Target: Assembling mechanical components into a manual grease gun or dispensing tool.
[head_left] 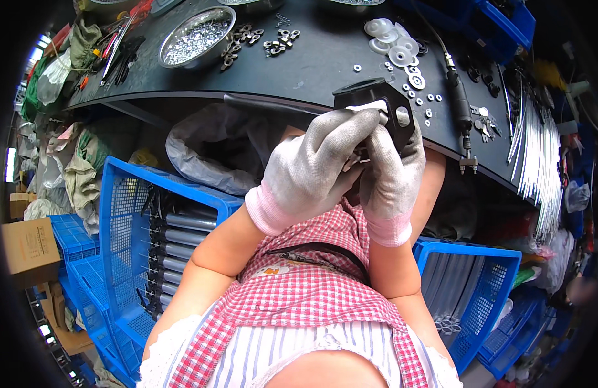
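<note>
Centre of frame, just below the worktop (325, 58) edge: both hands in grey knit gloves, pressed together. Left hand (315, 165) closed around the lower part of a black bracket (386, 103); right hand (392, 171) gripping the same bracket from the right, fingers curled shut. Bracket sits above the knuckles, against the worktop's front edge. Upper left: metal bowl of small screws (197, 35). Upper right: white washers (392, 42). Lower left: blue crate (127, 213) holding grey tubes.

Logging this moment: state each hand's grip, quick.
Left hand: closed on the black bracket.
Right hand: closed on the same black bracket.
</note>
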`<state>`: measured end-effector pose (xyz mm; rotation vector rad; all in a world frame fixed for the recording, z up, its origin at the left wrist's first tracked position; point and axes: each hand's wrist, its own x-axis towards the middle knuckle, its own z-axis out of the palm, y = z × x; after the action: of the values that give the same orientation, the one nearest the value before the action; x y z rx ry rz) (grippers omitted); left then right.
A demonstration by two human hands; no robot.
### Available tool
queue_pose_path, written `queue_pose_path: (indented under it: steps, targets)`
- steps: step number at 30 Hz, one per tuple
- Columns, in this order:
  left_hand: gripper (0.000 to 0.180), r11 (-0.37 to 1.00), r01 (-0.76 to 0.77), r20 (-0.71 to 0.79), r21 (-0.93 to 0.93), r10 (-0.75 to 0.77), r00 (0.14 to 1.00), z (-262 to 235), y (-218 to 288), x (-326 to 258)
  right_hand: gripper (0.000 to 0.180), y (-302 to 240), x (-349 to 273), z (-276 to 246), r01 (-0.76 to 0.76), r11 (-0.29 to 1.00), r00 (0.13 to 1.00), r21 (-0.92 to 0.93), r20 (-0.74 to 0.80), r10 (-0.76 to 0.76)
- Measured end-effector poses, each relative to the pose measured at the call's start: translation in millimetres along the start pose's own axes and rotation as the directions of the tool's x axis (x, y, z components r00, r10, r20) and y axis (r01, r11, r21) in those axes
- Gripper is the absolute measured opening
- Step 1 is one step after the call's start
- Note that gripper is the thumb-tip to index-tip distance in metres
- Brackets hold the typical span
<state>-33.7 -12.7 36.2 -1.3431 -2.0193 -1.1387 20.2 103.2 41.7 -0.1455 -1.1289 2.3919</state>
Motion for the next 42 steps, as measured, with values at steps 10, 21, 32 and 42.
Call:
queue_pose_path:
  steps: [10,21,32,42]
  targets:
    - [0.081,0.999,-0.048,-0.137,-0.016,0.045,0.99,12.6,-6.6,-4.2,0.023,11.6,-3.6,5.8,-0.125,0.988,0.986,0.091,-0.096,0.134]
    - [0.087,0.996,0.02,0.085,0.085,-0.028,0.996,1.8,-8.1,-8.5,0.028,3.0,11.5,-12.9,-0.084,0.981,0.996,-0.174,0.022,0.089]
    - [0.07,0.982,0.139,0.21,0.125,-0.163,0.964,7.9,-42.8,16.3,0.024,-1.7,60.2,-18.6,-0.093,0.77,0.986,-0.631,0.049,0.16]
    - [0.049,0.968,0.247,0.225,0.052,-0.252,0.941,-20.0,-103.4,12.9,0.031,17.1,148.7,-64.9,0.241,0.325,0.954,-0.915,0.285,0.096]
